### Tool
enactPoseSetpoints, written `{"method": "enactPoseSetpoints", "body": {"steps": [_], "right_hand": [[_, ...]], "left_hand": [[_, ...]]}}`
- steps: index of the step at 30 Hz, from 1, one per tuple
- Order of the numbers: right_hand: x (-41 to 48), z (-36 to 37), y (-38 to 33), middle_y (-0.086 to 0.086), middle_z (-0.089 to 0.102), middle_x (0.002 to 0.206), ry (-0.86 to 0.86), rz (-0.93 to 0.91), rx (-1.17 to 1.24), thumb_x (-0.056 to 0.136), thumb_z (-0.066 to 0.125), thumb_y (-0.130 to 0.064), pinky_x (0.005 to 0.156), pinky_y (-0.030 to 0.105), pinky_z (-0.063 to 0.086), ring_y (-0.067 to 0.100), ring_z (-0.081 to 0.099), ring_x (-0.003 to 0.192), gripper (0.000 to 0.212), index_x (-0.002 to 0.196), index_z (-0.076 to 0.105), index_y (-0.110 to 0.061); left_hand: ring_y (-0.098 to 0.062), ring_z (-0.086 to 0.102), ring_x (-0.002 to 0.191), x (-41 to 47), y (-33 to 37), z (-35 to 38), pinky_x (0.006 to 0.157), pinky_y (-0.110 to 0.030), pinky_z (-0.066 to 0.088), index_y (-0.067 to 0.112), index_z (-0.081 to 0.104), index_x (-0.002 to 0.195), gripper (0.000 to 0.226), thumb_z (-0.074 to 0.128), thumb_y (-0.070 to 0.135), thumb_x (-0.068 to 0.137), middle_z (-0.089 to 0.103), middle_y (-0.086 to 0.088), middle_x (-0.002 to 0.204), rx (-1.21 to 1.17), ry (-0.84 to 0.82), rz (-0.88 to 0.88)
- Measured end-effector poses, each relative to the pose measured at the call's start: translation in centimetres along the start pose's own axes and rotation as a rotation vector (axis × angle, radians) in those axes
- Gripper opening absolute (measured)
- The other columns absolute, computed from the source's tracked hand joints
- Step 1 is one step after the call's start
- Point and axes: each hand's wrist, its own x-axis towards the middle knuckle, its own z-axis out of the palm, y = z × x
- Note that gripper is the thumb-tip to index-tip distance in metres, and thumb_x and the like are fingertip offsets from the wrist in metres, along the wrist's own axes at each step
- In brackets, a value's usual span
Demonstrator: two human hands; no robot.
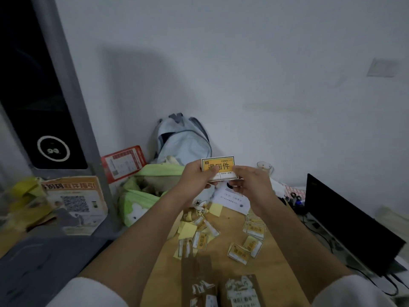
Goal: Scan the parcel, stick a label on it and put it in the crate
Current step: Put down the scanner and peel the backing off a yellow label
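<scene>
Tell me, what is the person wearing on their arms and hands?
Nothing on the hands: the left hand and right hand are bare, with no gloves, and I see no rings or watch. Both forearms are bare too. White short sleeves show at the bottom corners.

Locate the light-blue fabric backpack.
In the head view, the light-blue fabric backpack leans against the white wall at centre, just behind the yellow label held in both hands.

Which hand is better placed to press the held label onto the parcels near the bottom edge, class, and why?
Probably the right hand: it grips the yellow label at its lower right edge, more directly above the brown parcels. The left hand pinches the label's left side and looks ready to peel.
</scene>
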Motion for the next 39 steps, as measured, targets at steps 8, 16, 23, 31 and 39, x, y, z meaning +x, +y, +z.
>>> {"method": "enactPoseSetpoints", "body": {"steps": [8, 16, 23, 31, 39], "right_hand": [[-8.8, 1.9, -4.9, 0.003, 0.068, 0.065, -0.068, -0.158, -0.021, 0.086, 0.063, -0.002, 0.051, 0.025, 0.047, 0.016, 0.057, 0.049, 0.014, 0.087, 0.070, -0.014], [-12.7, 3.1, -9.0, 0.010, 0.070, 0.071, -0.068, -0.292, -0.010, 0.089, 0.059, -0.010, 0.043, 0.025, 0.047, 0.016, 0.059, 0.042, 0.014, 0.095, 0.071, -0.006], [-15.3, 2.5, -11.7, -0.008, 0.071, 0.056, -0.034, -0.554, -0.014, 0.088, 0.061, -0.003, 0.044, 0.025, 0.054, 0.008, 0.064, 0.047, 0.014, 0.083, 0.068, -0.013], [-15.3, -0.3, -13.1, 0.018, 0.069, 0.081, -0.279, -0.233, 0.036, 0.091, 0.055, -0.025, 0.060, 0.038, 0.050, 0.030, 0.061, 0.070, 0.027, 0.086, 0.072, -0.004], [-15.7, -1.7, -13.7, 0.017, 0.068, 0.074, -0.417, -0.212, -0.030, 0.070, 0.063, -0.019, 0.051, 0.028, 0.054, 0.025, 0.061, 0.062, 0.016, 0.065, 0.075, -0.009]], "left_hand": [[-0.021, 0.068, 0.084, -6.8, 5.5, -1.7, 0.074, -0.033, 0.056, 0.006, 0.066, 0.101, 0.018, 0.064, 0.014, 0.085, 0.073, -0.010, 0.096, -0.061, 0.081, 0.185], [-0.006, 0.066, 0.070, -11.1, 10.4, -2.1, 0.065, -0.020, 0.055, 0.013, 0.063, 0.085, 0.006, 0.062, 0.007, 0.086, 0.069, -0.001, 0.081, -0.126, 0.109, 0.356], [-0.010, 0.064, 0.074, -13.0, 12.9, -0.1, 0.068, -0.021, 0.055, 0.009, 0.063, 0.091, 0.007, 0.063, 0.008, 0.085, 0.068, -0.004, 0.083, -0.150, 0.062, 0.494], [-0.013, 0.071, 0.073, -13.7, 13.0, 0.6, 0.066, -0.027, 0.059, 0.015, 0.062, 0.083, 0.015, 0.058, 0.001, 0.087, 0.074, 0.003, 0.075, -0.227, -0.019, 0.404], [-0.013, 0.071, 0.067, -14.4, 13.2, 0.6, 0.058, -0.022, 0.057, 0.007, 0.060, 0.093, 0.012, 0.057, -0.003, 0.086, 0.072, -0.003, 0.079, -0.254, -0.152, 0.312]]}}
